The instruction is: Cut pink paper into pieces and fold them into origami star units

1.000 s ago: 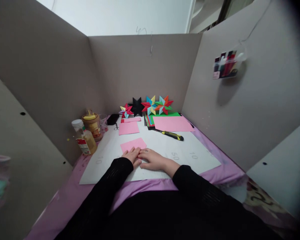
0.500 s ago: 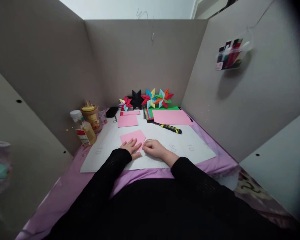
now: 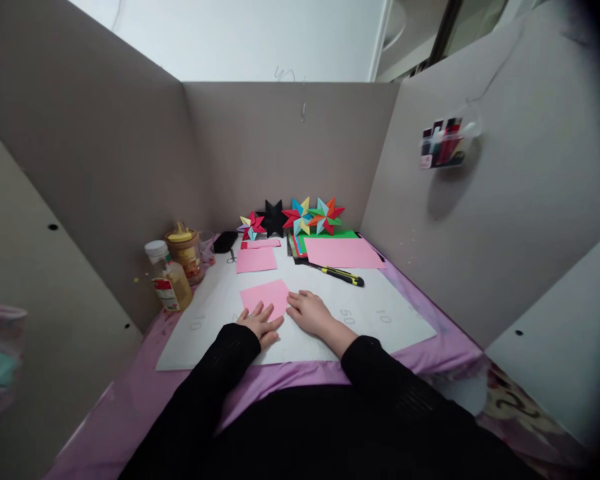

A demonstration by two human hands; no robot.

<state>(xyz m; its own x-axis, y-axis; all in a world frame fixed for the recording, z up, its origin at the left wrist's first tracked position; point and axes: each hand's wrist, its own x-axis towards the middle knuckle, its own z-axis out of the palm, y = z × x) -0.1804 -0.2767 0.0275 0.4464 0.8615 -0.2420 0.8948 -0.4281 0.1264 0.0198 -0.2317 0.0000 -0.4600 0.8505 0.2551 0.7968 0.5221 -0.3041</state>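
A piece of pink paper (image 3: 266,294) lies on the white sheet (image 3: 380,340) in front of me. My left hand (image 3: 261,325) rests on its lower part, palm down with the fingers spread; it covers that edge. At the paper's right edge is my right hand (image 3: 307,312), its fingers stretched out and the tips touching or almost touching the paper. Nothing shows in either hand. Behind this piece lie a second pink rectangle (image 3: 257,261) and a narrow pink strip (image 3: 263,244). A yellow and black utility knife (image 3: 343,275) lies farther to the right.
Folded paper stars (image 3: 274,218) stand against the back panel (image 3: 290,147). A large pink sheet (image 3: 345,253) covers coloured papers at the back right. Small scissors (image 3: 232,256), a glue bottle (image 3: 169,277) and a brown jar (image 3: 186,253) are at the left. Panels enclose three sides.
The view has tilted up, so everything sits lower in the picture. My right hand has gone from curled fingers to stretched ones at the paper's right edge. My left hand stays on the paper.
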